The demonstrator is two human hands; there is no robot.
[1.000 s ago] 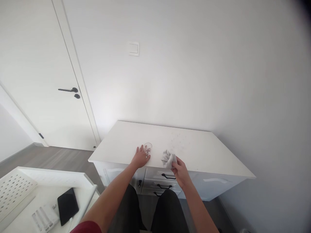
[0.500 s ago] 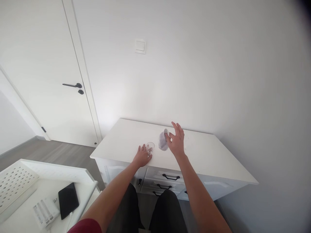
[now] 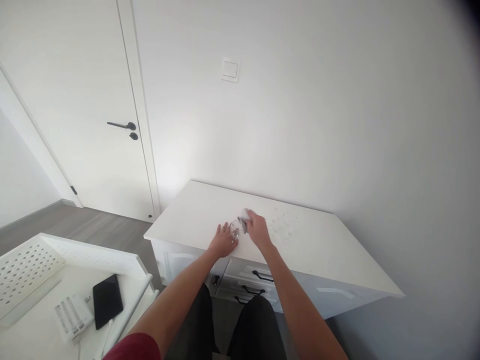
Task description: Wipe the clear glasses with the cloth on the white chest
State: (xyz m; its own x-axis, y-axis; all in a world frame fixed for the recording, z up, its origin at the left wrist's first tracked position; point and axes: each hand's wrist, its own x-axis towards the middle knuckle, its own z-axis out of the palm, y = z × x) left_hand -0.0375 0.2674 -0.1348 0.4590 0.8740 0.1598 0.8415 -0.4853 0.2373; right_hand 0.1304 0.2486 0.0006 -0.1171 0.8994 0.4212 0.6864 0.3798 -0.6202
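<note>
On the white cabinet top, a small clear glass stands near the front edge. My left hand is around its near left side, thumb and fingers against it. Just to the right, my right hand grips a small pale object that looks like a cup, white with a greyish-lavender part. It is close above the glass's right rim and seems tilted toward it; motion blur hides its exact shape. What the glass holds cannot be made out clearly.
Small clear or whitish bits, perhaps drops, are scattered on the cabinet top to the right. A white desk at the lower left bears a black phone or tablet and a white box-like device. The wall rises behind the cabinet.
My right hand has brought the pale cup left and tipped it toward the glass; its fingers have curled in. The left hand stays at the glass. The view has shifted slightly.
</note>
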